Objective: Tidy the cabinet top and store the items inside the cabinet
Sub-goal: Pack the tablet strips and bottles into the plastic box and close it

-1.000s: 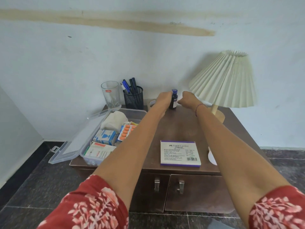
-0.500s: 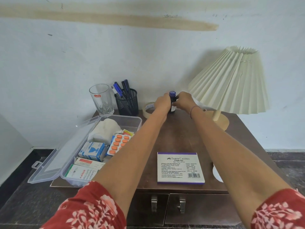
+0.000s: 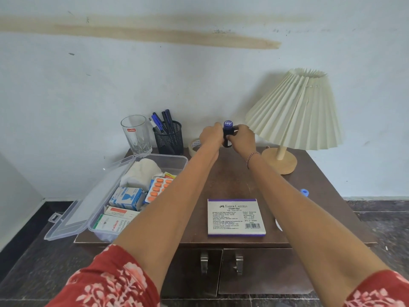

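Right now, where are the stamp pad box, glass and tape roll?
stamp pad box [image 3: 236, 218]: head view, top face
glass [image 3: 136, 136]: head view, front wall
tape roll [image 3: 192, 149]: head view, outer rim

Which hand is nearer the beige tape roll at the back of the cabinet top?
Left. The left hand sits just right of the beige tape roll, gripping the small dark blue-capped bottle; the right hand grips the bottle's other side, toward the cream pleated lamp.
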`<act>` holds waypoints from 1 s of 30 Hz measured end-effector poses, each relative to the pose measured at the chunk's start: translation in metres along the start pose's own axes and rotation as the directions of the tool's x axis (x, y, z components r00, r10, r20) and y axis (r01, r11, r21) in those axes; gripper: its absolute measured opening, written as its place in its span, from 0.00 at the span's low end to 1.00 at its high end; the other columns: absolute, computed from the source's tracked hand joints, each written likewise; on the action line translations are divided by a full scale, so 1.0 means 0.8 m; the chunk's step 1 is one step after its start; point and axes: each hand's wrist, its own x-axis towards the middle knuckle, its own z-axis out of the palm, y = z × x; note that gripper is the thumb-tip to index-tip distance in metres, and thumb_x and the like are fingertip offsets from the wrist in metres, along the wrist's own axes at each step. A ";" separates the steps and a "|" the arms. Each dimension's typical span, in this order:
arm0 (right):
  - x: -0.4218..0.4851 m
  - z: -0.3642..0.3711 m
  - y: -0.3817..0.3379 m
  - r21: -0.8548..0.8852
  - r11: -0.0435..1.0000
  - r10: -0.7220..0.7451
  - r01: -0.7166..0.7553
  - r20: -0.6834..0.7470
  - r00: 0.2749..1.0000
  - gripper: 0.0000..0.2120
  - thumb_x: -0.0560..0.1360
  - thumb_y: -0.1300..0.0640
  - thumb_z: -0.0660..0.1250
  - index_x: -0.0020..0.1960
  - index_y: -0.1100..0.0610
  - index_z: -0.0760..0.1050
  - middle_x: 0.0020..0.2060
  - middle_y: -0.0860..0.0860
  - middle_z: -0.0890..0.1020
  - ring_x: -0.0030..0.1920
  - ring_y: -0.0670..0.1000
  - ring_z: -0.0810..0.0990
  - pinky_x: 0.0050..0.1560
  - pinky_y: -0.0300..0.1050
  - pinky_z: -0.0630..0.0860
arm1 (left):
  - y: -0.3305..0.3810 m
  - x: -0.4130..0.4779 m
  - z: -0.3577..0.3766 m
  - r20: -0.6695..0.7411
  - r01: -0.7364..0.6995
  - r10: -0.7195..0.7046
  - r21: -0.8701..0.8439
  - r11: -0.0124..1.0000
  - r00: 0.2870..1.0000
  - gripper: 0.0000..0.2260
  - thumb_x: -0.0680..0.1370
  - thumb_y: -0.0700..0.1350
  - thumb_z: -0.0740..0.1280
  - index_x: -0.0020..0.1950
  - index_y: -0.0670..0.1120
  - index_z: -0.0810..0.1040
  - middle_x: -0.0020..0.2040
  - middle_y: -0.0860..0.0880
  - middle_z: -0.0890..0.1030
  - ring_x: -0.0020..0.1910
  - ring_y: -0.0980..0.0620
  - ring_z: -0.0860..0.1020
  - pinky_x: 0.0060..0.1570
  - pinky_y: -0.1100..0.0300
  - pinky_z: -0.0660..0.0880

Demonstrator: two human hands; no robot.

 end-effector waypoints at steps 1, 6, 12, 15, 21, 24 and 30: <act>-0.006 -0.001 -0.004 0.020 1.000 -0.011 0.012 -0.020 1.000 0.18 0.75 0.63 0.65 0.64 0.64 0.73 0.59 0.60 0.79 0.61 0.59 0.76 0.60 0.46 0.69 | 0.001 -0.002 -0.004 -0.006 -0.009 0.009 0.001 1.000 1.000 0.15 0.79 0.43 0.56 0.55 0.35 0.76 0.54 0.37 0.79 0.53 0.40 0.79 0.61 0.50 0.75; -0.041 0.000 -0.022 0.082 0.994 -0.070 0.076 -0.071 0.995 0.18 0.74 0.66 0.63 0.64 0.65 0.74 0.60 0.61 0.79 0.61 0.58 0.76 0.60 0.44 0.69 | 0.005 -0.022 -0.032 0.023 -0.014 0.016 -0.067 0.998 1.000 0.10 0.78 0.42 0.57 0.50 0.39 0.76 0.48 0.40 0.79 0.36 0.47 0.78 0.51 0.52 0.77; -0.085 0.001 -0.042 0.147 0.975 -0.150 0.165 -0.104 0.983 0.18 0.75 0.66 0.62 0.64 0.63 0.75 0.60 0.60 0.79 0.60 0.57 0.77 0.63 0.45 0.71 | 0.005 -0.053 -0.078 0.007 -0.063 0.065 -0.142 0.988 0.998 0.12 0.79 0.40 0.57 0.38 0.42 0.74 0.40 0.43 0.79 0.36 0.49 0.78 0.59 0.51 0.77; -0.109 0.004 -0.053 0.156 0.966 -0.190 0.206 -0.113 0.975 0.17 0.76 0.65 0.64 0.64 0.63 0.75 0.59 0.60 0.78 0.59 0.56 0.77 0.61 0.43 0.70 | 0.004 -0.070 -0.102 -0.021 -0.099 0.097 -0.099 0.990 0.995 0.11 0.78 0.40 0.58 0.38 0.43 0.75 0.37 0.46 0.79 0.40 0.45 0.80 0.60 0.50 0.76; -0.150 0.005 -0.075 0.143 0.936 -0.307 0.322 -0.115 0.945 0.16 0.75 0.63 0.65 0.63 0.61 0.76 0.57 0.59 0.78 0.56 0.54 0.78 0.51 0.30 0.66 | -0.001 -0.099 -0.147 -0.032 -0.106 0.102 -0.173 0.979 0.994 0.13 0.80 0.41 0.58 0.58 0.37 0.78 0.46 0.45 0.80 0.39 0.54 0.78 0.37 0.66 0.76; -0.161 0.010 -0.079 0.151 0.930 -0.324 0.335 -0.092 0.942 0.16 0.75 0.62 0.66 0.62 0.61 0.77 0.56 0.58 0.79 0.54 0.54 0.79 0.52 0.32 0.69 | -0.005 -0.105 -0.162 -0.044 -0.100 0.093 -0.185 0.978 0.995 0.14 0.81 0.42 0.57 0.59 0.37 0.78 0.49 0.45 0.79 0.45 0.51 0.79 0.45 0.64 0.76; -0.164 0.035 -0.087 0.056 0.942 -0.330 0.330 -0.020 0.944 0.17 0.76 0.62 0.65 0.64 0.59 0.76 0.57 0.58 0.79 0.56 0.54 0.78 0.59 0.41 0.70 | -0.024 -0.105 -0.182 -0.090 -0.073 0.060 -0.160 0.984 0.994 0.13 0.79 0.40 0.58 0.57 0.39 0.80 0.47 0.46 0.81 0.47 0.49 0.78 0.48 0.62 0.76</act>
